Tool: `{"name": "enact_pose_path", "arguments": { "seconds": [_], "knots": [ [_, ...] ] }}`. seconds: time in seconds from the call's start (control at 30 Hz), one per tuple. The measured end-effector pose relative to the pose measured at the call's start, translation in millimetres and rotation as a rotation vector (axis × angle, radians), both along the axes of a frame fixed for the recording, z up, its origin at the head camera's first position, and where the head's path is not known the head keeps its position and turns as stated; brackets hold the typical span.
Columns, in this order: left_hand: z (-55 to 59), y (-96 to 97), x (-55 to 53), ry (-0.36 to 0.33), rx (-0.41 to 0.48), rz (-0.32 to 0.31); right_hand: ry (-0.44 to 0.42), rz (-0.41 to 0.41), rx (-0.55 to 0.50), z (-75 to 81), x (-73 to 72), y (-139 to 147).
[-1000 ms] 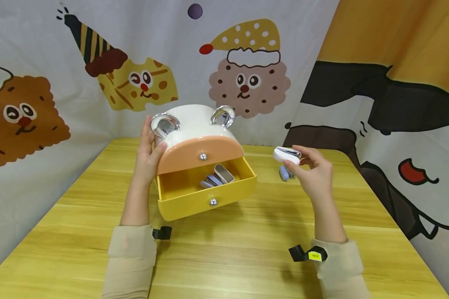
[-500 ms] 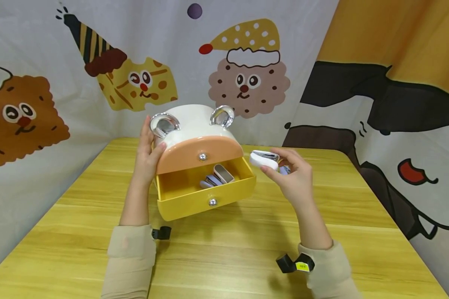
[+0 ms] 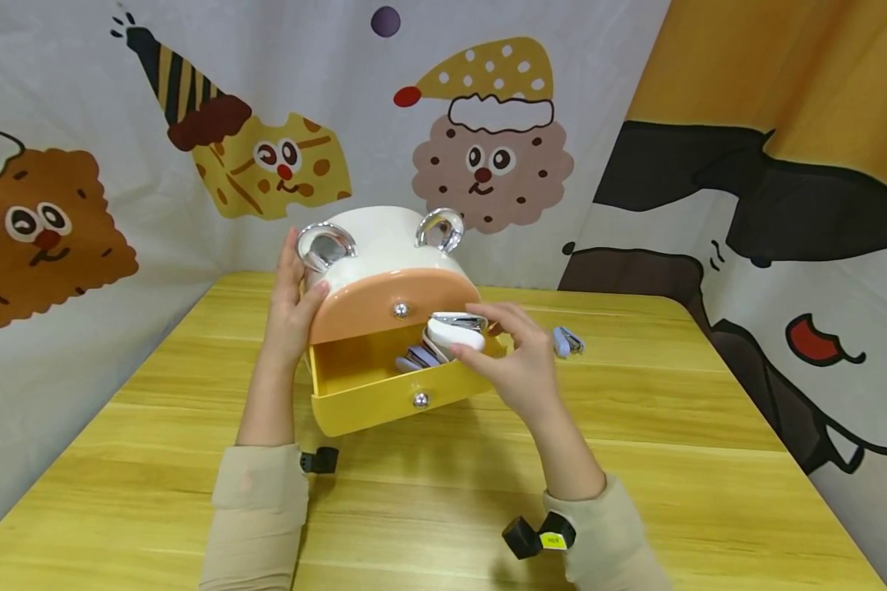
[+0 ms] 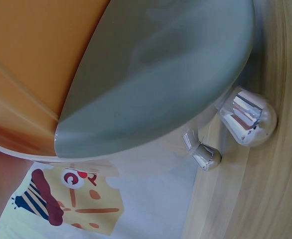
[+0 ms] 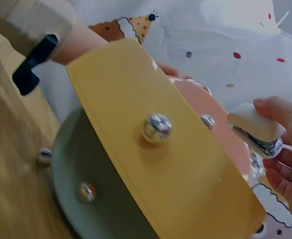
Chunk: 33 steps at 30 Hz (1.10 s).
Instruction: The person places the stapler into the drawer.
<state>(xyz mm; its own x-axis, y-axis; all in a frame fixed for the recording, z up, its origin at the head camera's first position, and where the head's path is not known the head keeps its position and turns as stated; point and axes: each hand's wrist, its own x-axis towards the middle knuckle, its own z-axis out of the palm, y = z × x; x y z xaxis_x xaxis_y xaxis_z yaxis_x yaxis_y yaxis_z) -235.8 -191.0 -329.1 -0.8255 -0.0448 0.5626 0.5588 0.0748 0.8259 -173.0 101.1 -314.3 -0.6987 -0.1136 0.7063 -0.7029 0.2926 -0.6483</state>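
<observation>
My right hand (image 3: 521, 361) pinches a small white stapler (image 3: 456, 332) between thumb and fingers, over the right part of the pulled-out yellow drawer (image 3: 369, 406). Its chrome end shows in the right wrist view, where the stapler (image 5: 255, 124) is clear of the drawer front. Inside the drawer lie small purple staplers (image 3: 417, 358), partly covered by the white one. My left hand (image 3: 290, 308) rests along the left side of the white drawer box (image 3: 384, 234), fingers extended up it and thumb near the front edge. In the left wrist view the box's grey-green lower part (image 4: 171, 89) fills much of the frame.
A small blue stapler (image 3: 567, 341) lies on the wooden table (image 3: 429, 509) right of the box. Above the yellow drawer is a closed orange drawer (image 3: 373, 308) with a round chrome knob. Silver ear loops (image 3: 441, 230) top the box. A printed cloth (image 3: 369, 107) hangs behind.
My right hand has moved left with the white stapler, from above the blue stapler's side of the table to over the yellow drawer. The left hand and the box have stayed put.
</observation>
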Motion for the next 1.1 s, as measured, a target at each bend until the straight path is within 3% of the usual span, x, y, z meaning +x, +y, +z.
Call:
{"name": "enact_pose_path", "arguments": {
  "seconds": [0.27, 0.83, 1.1],
  "knots": [
    [-1.1, 0.0, -0.5, 0.007, 0.011, -0.002, -0.030, 0.099, 0.005, -5.5, 3.3, -25.2],
    [-2.1, -0.1, -2.4, 0.062, 0.018, -0.011, 0.040, 0.087, 0.159, -9.9, 10.8, -69.2],
    [-2.1, 0.7, -2.4, 0.067, 0.032, -0.025, 0.069, 0.018, 0.218, -11.2, 12.3, -83.2]
  ]
}}
